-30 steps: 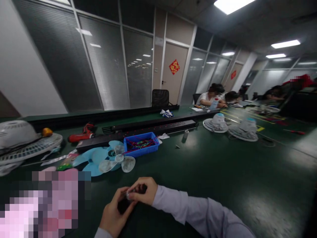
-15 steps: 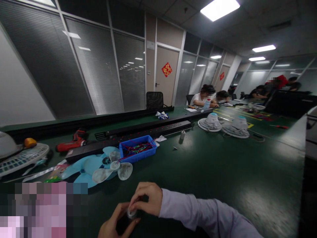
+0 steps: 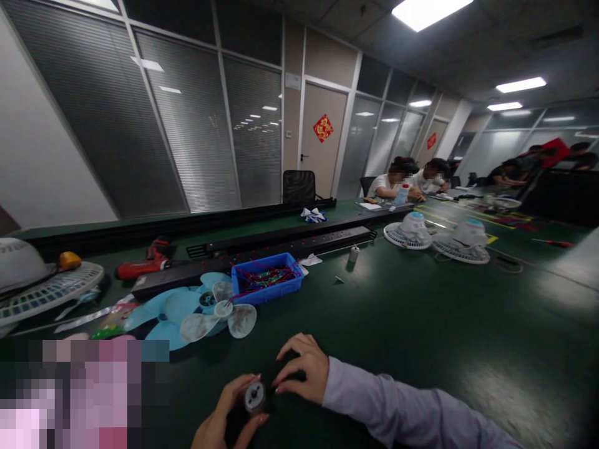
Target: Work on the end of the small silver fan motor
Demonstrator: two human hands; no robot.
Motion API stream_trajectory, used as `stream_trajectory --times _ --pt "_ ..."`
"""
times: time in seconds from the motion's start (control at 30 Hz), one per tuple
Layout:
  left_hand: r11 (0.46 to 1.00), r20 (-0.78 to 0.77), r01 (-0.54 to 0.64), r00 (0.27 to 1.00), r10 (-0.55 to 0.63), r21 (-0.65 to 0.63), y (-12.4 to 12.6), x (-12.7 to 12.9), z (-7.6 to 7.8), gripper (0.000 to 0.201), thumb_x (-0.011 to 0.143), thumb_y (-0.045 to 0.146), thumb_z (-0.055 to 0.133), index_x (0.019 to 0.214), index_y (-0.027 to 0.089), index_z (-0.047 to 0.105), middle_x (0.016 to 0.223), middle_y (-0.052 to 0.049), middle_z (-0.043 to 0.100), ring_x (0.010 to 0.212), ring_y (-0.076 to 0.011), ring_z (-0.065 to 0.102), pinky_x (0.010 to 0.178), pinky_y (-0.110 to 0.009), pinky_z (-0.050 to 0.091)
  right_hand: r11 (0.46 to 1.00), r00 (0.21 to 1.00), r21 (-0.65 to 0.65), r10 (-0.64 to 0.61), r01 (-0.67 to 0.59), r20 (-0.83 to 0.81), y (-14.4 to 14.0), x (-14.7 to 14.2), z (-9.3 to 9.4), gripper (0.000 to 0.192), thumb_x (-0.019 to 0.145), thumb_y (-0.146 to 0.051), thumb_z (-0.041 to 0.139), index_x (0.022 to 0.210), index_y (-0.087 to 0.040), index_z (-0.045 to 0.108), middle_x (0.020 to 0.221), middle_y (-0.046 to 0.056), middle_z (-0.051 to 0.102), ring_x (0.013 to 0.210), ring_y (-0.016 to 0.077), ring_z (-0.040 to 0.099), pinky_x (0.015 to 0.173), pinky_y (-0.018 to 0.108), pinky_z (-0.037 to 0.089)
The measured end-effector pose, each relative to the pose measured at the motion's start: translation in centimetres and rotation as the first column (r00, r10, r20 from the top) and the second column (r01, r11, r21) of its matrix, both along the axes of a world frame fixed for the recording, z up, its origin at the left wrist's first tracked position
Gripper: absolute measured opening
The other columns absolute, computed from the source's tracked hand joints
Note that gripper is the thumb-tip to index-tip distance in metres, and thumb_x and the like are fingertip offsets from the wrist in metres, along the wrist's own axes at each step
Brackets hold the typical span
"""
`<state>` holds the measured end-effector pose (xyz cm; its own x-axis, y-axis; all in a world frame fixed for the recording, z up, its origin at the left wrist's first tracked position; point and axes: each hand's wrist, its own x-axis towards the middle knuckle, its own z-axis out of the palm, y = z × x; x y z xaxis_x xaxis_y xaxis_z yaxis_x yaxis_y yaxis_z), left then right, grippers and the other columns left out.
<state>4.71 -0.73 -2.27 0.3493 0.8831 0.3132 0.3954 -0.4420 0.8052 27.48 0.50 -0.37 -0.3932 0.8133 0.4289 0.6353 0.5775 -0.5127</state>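
My left hand (image 3: 224, 424) at the bottom edge holds a small round dark part with a silver face (image 3: 255, 396). My right hand (image 3: 302, 374), in a pale lilac sleeve, hovers just right of the part, fingers spread and arched over the green table (image 3: 421, 324). Its fingertips are close to the part, and I cannot tell whether they touch it. Just beyond the hands lie a clear fan blade (image 3: 219, 317) and a light blue fan blade (image 3: 171, 308).
A blue bin of wires (image 3: 266, 277) stands against a long black rail (image 3: 262, 246). A red drill (image 3: 143, 262) and a white fan grille (image 3: 47, 290) are at the left. Two fan units (image 3: 437, 240) stand at the right. Other people sit at the far end.
My right hand has lifted off the part and spread its fingers; the part's silver face now shows in my left hand. The view has shifted slightly.
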Motion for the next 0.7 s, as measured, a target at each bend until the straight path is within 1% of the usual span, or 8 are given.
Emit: stream_trajectory --times 0.07,0.1,0.17,0.23,0.3,0.37,0.53,0.7 --pt "1.0 -0.055 0.026 0.998 -0.026 0.005 -0.1 -0.2 0.3 0.039 0.078 0.033 0.065 0.114 0.032 0.051 0.11 0.003 0.069 0.097 -0.0178 0.068 0.084 -0.025 0.056 1.0 1.0 0.003 0.007 -0.007 0.003 -0.1 0.0 0.1 0.02 0.067 -0.041 0.078 0.085 -0.033 0.074 0.099 0.0 0.066 0.096 0.0187 0.059 0.081 0.034 0.04" --pt "1.0 -0.059 0.004 0.998 -0.004 -0.001 -0.3 -0.2 0.5 0.039 0.079 0.032 0.064 0.115 0.031 0.05 0.111 0.002 0.069 0.098 -0.0179 0.068 0.085 -0.027 0.056 1.0 1.0 0.004 0.012 -0.012 0.0 -0.2 0.0 0.2 0.021 0.067 -0.04 0.079 0.086 -0.033 0.074 0.1 0.0 0.066 0.096 0.0195 0.059 0.081 0.035 0.041" --pt "0.999 -0.08 0.014 0.997 -0.018 -0.045 -0.7 -0.1 1.0 0.038 0.079 0.03 0.064 0.114 0.027 0.049 0.11 0.0 0.068 0.098 -0.0188 0.067 0.085 -0.03 0.056 1.0 0.999 0.008 0.028 -0.028 -0.02 -0.2 -0.1 0.3 0.014 0.072 -0.039 0.075 0.084 -0.033 0.074 0.099 0.001 0.067 0.096 0.0205 0.059 0.082 0.037 0.041" --pt "0.997 -0.065 0.027 0.997 -0.032 -0.077 -0.8 -0.1 1.4 0.039 0.078 0.03 0.066 0.113 0.025 0.049 0.11 -0.003 0.067 0.099 -0.0196 0.066 0.086 -0.032 0.054 0.999 0.997 0.026 0.046 -0.044 -0.07 0.1 -0.3 0.4 0.009 0.078 -0.037 0.07 0.084 -0.031 0.074 0.095 0.002 0.068 0.093 0.02 0.06 0.084 0.039 0.04" --pt "0.994 -0.045 0.039 0.998 -0.044 -0.099 -0.7 0.0 1.6 0.041 0.078 0.03 0.067 0.114 0.024 0.048 0.111 -0.004 0.066 0.1 -0.0197 0.065 0.088 -0.033 0.053 0.998 0.988 0.062 0.041 -0.032 -0.149 0.6 -0.9 0.4 0.012 0.085 -0.031 0.063 0.091 -0.027 0.072 0.091 0.004 0.07 0.088 0.0192 0.062 0.081 0.039 0.042" --pt "0.993 -0.047 0.048 0.997 -0.054 -0.11 -0.5 0.0 1.6 0.04 0.079 0.029 0.066 0.114 0.024 0.048 0.11 -0.004 0.065 0.099 -0.0195 0.064 0.087 -0.033 0.053 0.994 0.975 0.096 0.066 -0.046 -0.214 1.1 -1.9 0.5 0.012 0.087 -0.028 0.059 0.093 -0.024 0.07 0.09 0.005 0.071 0.087 0.0187 0.063 0.081 0.038 0.044" --pt "0.993 -0.096 0.045 0.994 -0.056 -0.113 -0.6 -0.1 1.4 0.039 0.081 0.033 0.064 0.114 0.023 0.045 0.103 -0.004 0.066 0.092 -0.0193 0.066 0.081 -0.032 0.054 0.972 0.938 0.143 0.222 -0.189 -0.268 1.4 -3.9 1.1 0.011 0.088 -0.026 0.058 0.091 -0.023 0.068 0.087 0.001 0.072 0.083 0.0153 0.066 0.079 0.033 0.048" --pt "0.992 -0.112 0.056 0.991 -0.07 -0.117 -0.5 -0.1 1.5 0.039 0.081 0.033 0.064 0.114 0.022 0.045 0.103 -0.004 0.066 0.094 -0.0184 0.066 0.082 -0.031 0.054 0.962 0.926 0.136 0.267 -0.238 -0.269 1.2 -3.9 1.4 0.014 0.089 -0.028 0.055 0.09 -0.023 0.068 0.087 0.002 0.072 0.082 0.0151 0.066 0.08 0.032 0.049"
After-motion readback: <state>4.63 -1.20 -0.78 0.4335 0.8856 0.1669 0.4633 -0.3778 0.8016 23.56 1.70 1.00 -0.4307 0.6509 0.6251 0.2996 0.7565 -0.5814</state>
